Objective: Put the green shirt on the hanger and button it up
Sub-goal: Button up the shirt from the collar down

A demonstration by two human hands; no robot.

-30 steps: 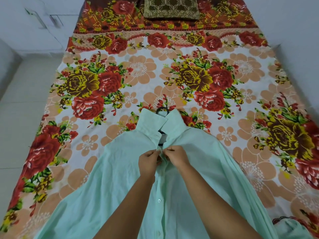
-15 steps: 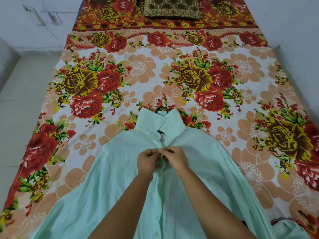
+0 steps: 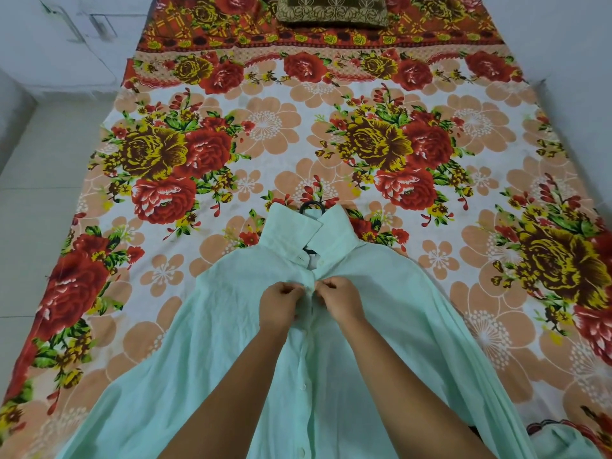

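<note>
Green shirt [image 3: 205, 332] lies face-up on the bed [image 3: 331, 154], near its front edge, hanger [image 3: 312, 207] hook showing above the collar. Left hand [image 3: 280, 301] and right hand [image 3: 341, 301] fingers pinch the placket below the collar. Bedsheet beyond is bare; floor [image 3: 43, 193] lies left.

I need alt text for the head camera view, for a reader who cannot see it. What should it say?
Two bare hands, left hand and right hand, pinch the front placket of a pale green shirt just below its collar. The shirt lies on a floral bedsheet, with a dark hanger hook showing above the collar.
</note>
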